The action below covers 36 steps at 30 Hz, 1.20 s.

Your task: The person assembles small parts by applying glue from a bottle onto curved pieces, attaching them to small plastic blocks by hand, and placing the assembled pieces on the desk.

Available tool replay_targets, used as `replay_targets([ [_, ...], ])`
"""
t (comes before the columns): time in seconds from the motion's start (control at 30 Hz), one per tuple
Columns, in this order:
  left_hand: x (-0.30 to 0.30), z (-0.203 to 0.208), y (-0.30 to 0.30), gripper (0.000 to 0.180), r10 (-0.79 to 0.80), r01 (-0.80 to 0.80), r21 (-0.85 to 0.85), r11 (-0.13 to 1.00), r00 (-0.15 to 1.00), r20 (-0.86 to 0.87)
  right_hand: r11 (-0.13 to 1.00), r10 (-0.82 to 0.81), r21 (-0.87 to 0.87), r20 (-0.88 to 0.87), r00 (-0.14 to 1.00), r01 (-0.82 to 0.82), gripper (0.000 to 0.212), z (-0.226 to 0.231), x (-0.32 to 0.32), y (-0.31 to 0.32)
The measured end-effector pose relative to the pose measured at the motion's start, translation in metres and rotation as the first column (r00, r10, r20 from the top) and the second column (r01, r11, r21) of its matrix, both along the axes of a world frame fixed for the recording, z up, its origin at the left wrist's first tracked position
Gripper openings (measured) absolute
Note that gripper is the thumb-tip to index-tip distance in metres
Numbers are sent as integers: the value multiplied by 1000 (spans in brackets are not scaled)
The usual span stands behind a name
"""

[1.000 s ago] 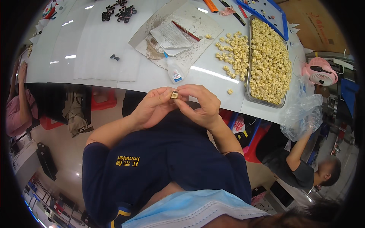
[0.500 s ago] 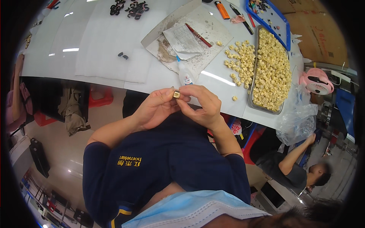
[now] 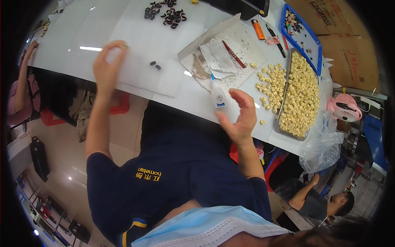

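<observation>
White bottle [image 3: 218, 95] — right grip [image 3: 242, 117] gapes beside it.

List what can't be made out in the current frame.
Head view, all four:
Left hand: motion blur; whether it holds anything is unclear.
Right hand: blur hides whether it touches the bottle.
Black container: cut off by the upper edge.
Small parts in the blue tray: too small to identify.

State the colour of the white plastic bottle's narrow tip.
The white plastic bottle has a narrow blue tip, seen in the head view.
</observation>
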State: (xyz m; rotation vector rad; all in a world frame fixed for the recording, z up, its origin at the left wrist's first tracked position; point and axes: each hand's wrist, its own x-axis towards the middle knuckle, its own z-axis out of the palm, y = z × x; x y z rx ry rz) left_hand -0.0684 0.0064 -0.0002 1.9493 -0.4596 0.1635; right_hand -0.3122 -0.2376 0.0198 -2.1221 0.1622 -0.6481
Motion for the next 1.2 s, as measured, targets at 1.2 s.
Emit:
replay_targets([
  [1.2, 1, -11, -49, 20, -323, 312, 331, 890, 946, -25, 947, -246, -271, -269, 931, 172, 31, -27, -3, -2],
])
